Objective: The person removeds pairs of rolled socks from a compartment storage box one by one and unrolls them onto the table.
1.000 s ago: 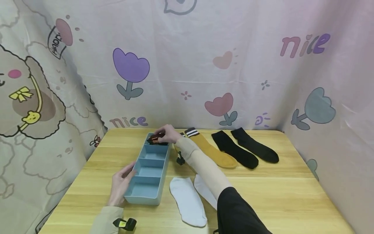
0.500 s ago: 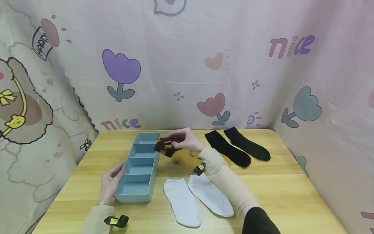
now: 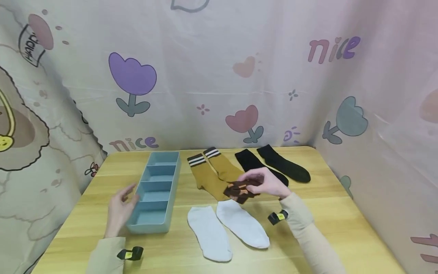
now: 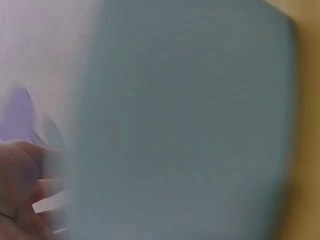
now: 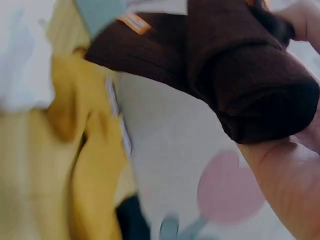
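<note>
My right hand (image 3: pixel 268 183) grips a rolled pair of dark brown socks (image 3: pixel 238 190) with orange marks, above the mustard socks. In the right wrist view the brown sock roll (image 5: pixel 260 85) lies between thumb and fingers, one flap sticking out. My left hand (image 3: pixel 119 208) is at the left side of a light blue divided box (image 3: pixel 148 228), thumb near the rim and fingers loosely spread. The box wall (image 4: pixel 185 120) fills most of the left wrist view, with part of the left hand (image 4: pixel 20 185) beside it. No socks show in the box's compartments.
Two mustard socks (image 3: pixel 207 177) with striped cuffs lie right of the box, partly covered by the right hand's load. Two white ankle socks (image 3: pixel 210 234) lie in front, and two black socks (image 3: pixel 285 167) at the back right. A printed curtain (image 3: pixel 191 76) hangs behind the table.
My right hand has lifted the brown socks from the box's far compartment and carried them right and nearer, over the mustard socks. My left hand has loosened at the box's side.
</note>
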`<state>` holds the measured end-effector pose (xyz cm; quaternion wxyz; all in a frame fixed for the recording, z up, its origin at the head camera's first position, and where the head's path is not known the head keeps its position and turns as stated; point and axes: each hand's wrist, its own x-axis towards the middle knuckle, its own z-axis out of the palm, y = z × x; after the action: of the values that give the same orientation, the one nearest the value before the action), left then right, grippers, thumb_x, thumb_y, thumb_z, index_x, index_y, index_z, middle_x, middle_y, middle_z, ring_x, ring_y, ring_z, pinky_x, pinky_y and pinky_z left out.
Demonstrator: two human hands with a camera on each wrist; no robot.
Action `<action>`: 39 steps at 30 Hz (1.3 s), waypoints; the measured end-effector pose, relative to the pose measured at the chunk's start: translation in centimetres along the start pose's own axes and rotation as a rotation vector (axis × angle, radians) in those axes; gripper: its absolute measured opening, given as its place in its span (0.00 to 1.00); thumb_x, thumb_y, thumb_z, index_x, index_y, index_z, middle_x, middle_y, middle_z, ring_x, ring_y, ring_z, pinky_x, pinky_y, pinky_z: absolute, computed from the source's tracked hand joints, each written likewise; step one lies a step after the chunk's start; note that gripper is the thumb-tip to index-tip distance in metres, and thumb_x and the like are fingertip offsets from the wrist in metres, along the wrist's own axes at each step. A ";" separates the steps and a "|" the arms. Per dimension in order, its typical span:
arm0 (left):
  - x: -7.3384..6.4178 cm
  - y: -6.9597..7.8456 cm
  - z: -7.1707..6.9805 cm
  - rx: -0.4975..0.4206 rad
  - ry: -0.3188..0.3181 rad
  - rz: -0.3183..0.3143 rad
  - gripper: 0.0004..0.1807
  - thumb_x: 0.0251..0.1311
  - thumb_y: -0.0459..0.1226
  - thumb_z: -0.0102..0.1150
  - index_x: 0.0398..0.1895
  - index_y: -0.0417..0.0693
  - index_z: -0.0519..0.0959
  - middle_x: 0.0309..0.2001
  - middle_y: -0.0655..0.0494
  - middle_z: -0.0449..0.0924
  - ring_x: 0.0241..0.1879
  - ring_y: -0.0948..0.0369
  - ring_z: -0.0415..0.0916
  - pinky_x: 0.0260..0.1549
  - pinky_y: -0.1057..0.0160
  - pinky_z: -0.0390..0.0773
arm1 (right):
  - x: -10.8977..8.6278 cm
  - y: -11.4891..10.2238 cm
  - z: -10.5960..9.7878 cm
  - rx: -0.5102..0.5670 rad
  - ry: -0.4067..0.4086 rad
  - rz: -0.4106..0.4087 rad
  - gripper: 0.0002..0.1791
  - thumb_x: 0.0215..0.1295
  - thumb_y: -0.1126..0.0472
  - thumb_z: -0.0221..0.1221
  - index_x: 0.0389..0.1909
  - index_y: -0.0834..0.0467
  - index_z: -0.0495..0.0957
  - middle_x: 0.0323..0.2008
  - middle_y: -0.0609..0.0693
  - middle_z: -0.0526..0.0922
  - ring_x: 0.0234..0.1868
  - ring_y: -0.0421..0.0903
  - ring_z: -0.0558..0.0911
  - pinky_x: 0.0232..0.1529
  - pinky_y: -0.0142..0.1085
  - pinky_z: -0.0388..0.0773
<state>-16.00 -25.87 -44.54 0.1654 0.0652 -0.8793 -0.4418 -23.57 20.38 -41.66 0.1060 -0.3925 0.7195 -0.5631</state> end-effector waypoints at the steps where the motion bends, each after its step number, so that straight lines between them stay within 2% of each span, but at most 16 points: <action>1: -0.3 1.3 0.1 0.022 0.021 0.093 0.22 0.66 0.32 0.60 0.63 0.35 0.75 0.62 0.31 0.76 0.56 0.53 0.78 0.57 0.62 0.73 | -0.8 0.3 -0.2 -0.008 0.004 0.018 0.16 0.60 0.75 0.61 0.50 0.70 0.81 0.46 0.66 0.86 0.46 0.37 0.85 0.48 0.29 0.82; 3: -0.9 4.3 0.9 0.027 0.046 0.280 0.22 0.62 0.28 0.62 0.60 0.34 0.77 0.59 0.30 0.77 0.59 0.38 0.73 0.59 0.48 0.70 | -2.4 0.9 -0.7 -0.024 0.019 0.037 0.15 0.59 0.74 0.62 0.49 0.69 0.81 0.45 0.65 0.86 0.45 0.37 0.85 0.48 0.29 0.82; 5: -1.5 7.5 2.5 0.007 0.019 0.438 0.23 0.57 0.25 0.65 0.57 0.33 0.78 0.56 0.32 0.79 0.58 0.36 0.74 0.57 0.39 0.69 | -3.8 1.5 -1.2 -0.023 0.034 0.051 0.14 0.59 0.74 0.62 0.47 0.68 0.81 0.45 0.63 0.87 0.45 0.37 0.85 0.49 0.29 0.81; 8: -2.6 10.9 5.8 -0.041 -0.153 0.569 0.22 0.56 0.27 0.67 0.57 0.35 0.79 0.55 0.39 0.83 0.56 0.42 0.78 0.57 0.42 0.73 | -5.8 2.6 -1.9 0.009 0.049 0.063 0.11 0.60 0.76 0.61 0.44 0.69 0.80 0.46 0.60 0.88 0.47 0.38 0.86 0.50 0.30 0.81; 9: -3.0 11.6 7.0 -0.055 -0.228 0.584 0.22 0.57 0.29 0.67 0.57 0.35 0.79 0.55 0.41 0.84 0.56 0.44 0.79 0.57 0.43 0.75 | -6.4 3.0 -2.1 0.026 0.056 0.074 0.10 0.60 0.76 0.61 0.42 0.69 0.79 0.46 0.57 0.88 0.48 0.38 0.86 0.51 0.30 0.81; 11: -3.6 12.6 9.4 -0.092 -0.392 0.571 0.23 0.60 0.32 0.66 0.59 0.36 0.78 0.56 0.42 0.83 0.57 0.45 0.79 0.59 0.44 0.76 | -7.4 3.8 -2.5 0.047 0.074 0.100 0.08 0.60 0.76 0.61 0.40 0.71 0.77 0.46 0.51 0.89 0.48 0.38 0.86 0.51 0.30 0.80; 14: -4.0 13.4 13.0 -0.147 -0.623 0.524 0.23 0.66 0.35 0.62 0.62 0.36 0.75 0.58 0.41 0.81 0.59 0.45 0.78 0.61 0.44 0.75 | -8.7 4.9 -2.8 0.050 0.121 0.154 0.07 0.60 0.76 0.61 0.39 0.72 0.76 0.45 0.44 0.88 0.45 0.37 0.86 0.49 0.28 0.80; 16: -4.0 13.8 15.1 -0.153 -0.759 0.492 0.24 0.68 0.37 0.60 0.65 0.37 0.73 0.59 0.39 0.80 0.60 0.44 0.77 0.61 0.44 0.75 | -9.2 5.5 -3.0 0.015 0.141 0.184 0.07 0.60 0.75 0.61 0.39 0.72 0.77 0.44 0.46 0.88 0.42 0.35 0.85 0.46 0.27 0.79; 19: -3.8 14.5 17.9 -0.105 -0.901 0.459 0.27 0.69 0.39 0.59 0.68 0.38 0.70 0.61 0.39 0.79 0.61 0.44 0.76 0.60 0.45 0.75 | -9.6 6.2 -3.1 -0.052 0.142 0.220 0.07 0.60 0.74 0.62 0.40 0.71 0.80 0.44 0.59 0.88 0.41 0.33 0.84 0.46 0.26 0.79; 21: -3.7 15.1 19.6 -0.056 -0.949 0.442 0.29 0.68 0.40 0.60 0.69 0.41 0.70 0.61 0.41 0.78 0.61 0.45 0.75 0.59 0.47 0.76 | -9.8 6.5 -3.0 -0.079 0.137 0.234 0.07 0.60 0.73 0.63 0.40 0.70 0.80 0.45 0.67 0.86 0.42 0.33 0.84 0.46 0.26 0.79; 23: -3.7 15.6 21.0 -0.015 -0.972 0.432 0.29 0.67 0.41 0.61 0.69 0.42 0.70 0.63 0.44 0.78 0.62 0.47 0.75 0.60 0.50 0.76 | -10.1 6.8 -2.9 -0.077 0.142 0.241 0.07 0.61 0.73 0.63 0.40 0.70 0.80 0.45 0.70 0.85 0.43 0.33 0.84 0.46 0.26 0.79; 27: -4.1 16.5 23.3 0.010 -0.982 0.448 0.28 0.65 0.37 0.64 0.67 0.42 0.72 0.63 0.46 0.78 0.61 0.49 0.76 0.60 0.55 0.76 | -10.5 7.1 -2.8 -0.036 0.165 0.240 0.08 0.62 0.71 0.64 0.41 0.70 0.81 0.45 0.60 0.86 0.43 0.35 0.83 0.45 0.26 0.79; 32: -4.6 16.9 24.7 0.011 -0.952 0.491 0.24 0.61 0.32 0.66 0.61 0.41 0.77 0.57 0.46 0.80 0.54 0.52 0.79 0.55 0.63 0.76 | -10.8 7.5 -2.6 -0.018 0.159 0.177 0.08 0.63 0.71 0.64 0.42 0.68 0.82 0.44 0.58 0.82 0.47 0.34 0.80 0.48 0.26 0.78; 36: -4.5 17.0 25.2 -0.006 -0.981 0.494 0.16 0.62 0.31 0.64 0.54 0.41 0.81 0.51 0.47 0.85 0.52 0.54 0.81 0.53 0.65 0.77 | -11.1 7.8 -2.7 -0.027 0.163 0.158 0.08 0.63 0.71 0.64 0.42 0.66 0.84 0.42 0.54 0.82 0.47 0.35 0.80 0.48 0.26 0.78; 39: -4.7 17.1 25.3 0.017 -1.028 0.526 0.13 0.65 0.34 0.61 0.52 0.42 0.82 0.50 0.48 0.87 0.53 0.57 0.81 0.55 0.65 0.77 | -11.6 8.0 -2.9 -0.041 0.177 0.156 0.08 0.65 0.71 0.62 0.42 0.67 0.85 0.42 0.51 0.82 0.47 0.35 0.79 0.49 0.26 0.76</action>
<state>-19.93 4.75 -46.02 -0.1794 -0.3775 -0.8368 -0.3537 -21.06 30.89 -51.23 0.0775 -0.2862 0.7657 -0.5708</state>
